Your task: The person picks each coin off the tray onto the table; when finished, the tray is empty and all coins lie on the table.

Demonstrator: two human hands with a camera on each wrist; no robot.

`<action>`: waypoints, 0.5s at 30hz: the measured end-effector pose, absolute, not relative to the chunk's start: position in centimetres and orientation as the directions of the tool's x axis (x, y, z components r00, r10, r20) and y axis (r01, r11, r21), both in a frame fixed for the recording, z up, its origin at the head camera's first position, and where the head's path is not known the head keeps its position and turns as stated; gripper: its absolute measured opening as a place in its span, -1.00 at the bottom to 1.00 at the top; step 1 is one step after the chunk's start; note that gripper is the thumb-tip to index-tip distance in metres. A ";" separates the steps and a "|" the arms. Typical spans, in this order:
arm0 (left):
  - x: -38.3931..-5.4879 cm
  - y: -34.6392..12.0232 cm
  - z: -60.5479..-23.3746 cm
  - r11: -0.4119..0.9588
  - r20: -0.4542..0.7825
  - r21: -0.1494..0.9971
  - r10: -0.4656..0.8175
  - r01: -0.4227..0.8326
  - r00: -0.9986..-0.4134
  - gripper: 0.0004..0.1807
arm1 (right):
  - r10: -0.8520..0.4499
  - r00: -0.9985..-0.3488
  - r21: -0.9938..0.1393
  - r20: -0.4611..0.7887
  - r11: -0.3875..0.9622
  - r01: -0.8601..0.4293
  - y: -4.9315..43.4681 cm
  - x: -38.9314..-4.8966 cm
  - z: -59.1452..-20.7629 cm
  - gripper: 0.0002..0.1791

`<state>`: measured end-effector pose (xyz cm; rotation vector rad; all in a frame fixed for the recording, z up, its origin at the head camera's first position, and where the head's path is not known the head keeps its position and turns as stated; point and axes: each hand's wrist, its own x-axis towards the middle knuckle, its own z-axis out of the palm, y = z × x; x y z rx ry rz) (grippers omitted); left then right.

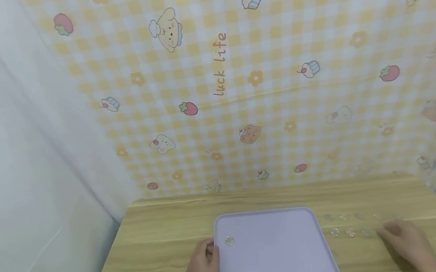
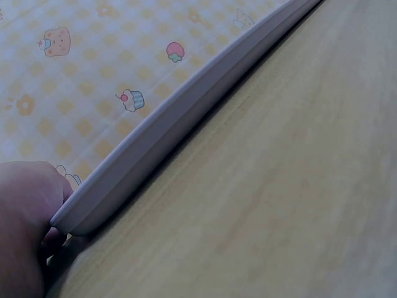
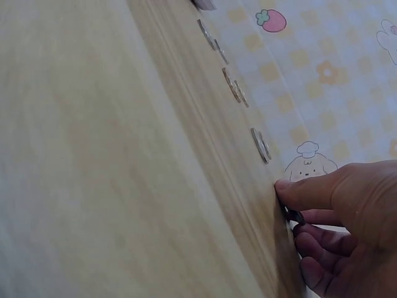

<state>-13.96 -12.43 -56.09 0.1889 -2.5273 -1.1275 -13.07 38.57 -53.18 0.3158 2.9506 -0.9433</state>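
A shallow lilac tray (image 1: 273,252) lies on the wooden table, with one small clear round piece (image 1: 229,240) near its upper left corner. My left hand (image 1: 203,267) grips the tray's left edge; in the left wrist view the thumb is at the rim (image 2: 155,133) and a finger shows below it. Right of the tray, several similar clear pieces (image 1: 350,232) lie in two rows. My right hand (image 1: 407,241) is at the right end of the nearer row. Its thumb and fingers pinch a small dark-looking piece (image 3: 294,216), mostly hidden, at the table surface.
The wood-grain table (image 1: 154,244) extends on both sides of the tray. A yellow checked cloth (image 1: 258,114) with cartoon prints hangs behind it. White sheets (image 1: 17,190) hang at the left and right.
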 end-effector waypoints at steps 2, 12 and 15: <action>-14.0 -12.5 -56.1 0.667 0.260 0.745 -0.269 0.015 -0.928 -0.78 | 0.183 -0.979 -0.567 -0.093 0.799 0.203 38.5 -13.0 -53.0 -0.35; -13.8 -12.8 -56.0 0.680 0.259 0.733 -0.287 -0.005 -0.922 -0.78 | 0.165 -0.984 -0.552 -0.065 0.815 0.173 38.1 -13.4 -53.2 -0.37; -14.0 -12.6 -56.2 0.681 0.258 0.732 -0.278 0.000 -0.925 -0.77 | 0.170 -0.983 -0.538 -0.072 0.823 0.182 38.5 -13.3 -53.4 -0.34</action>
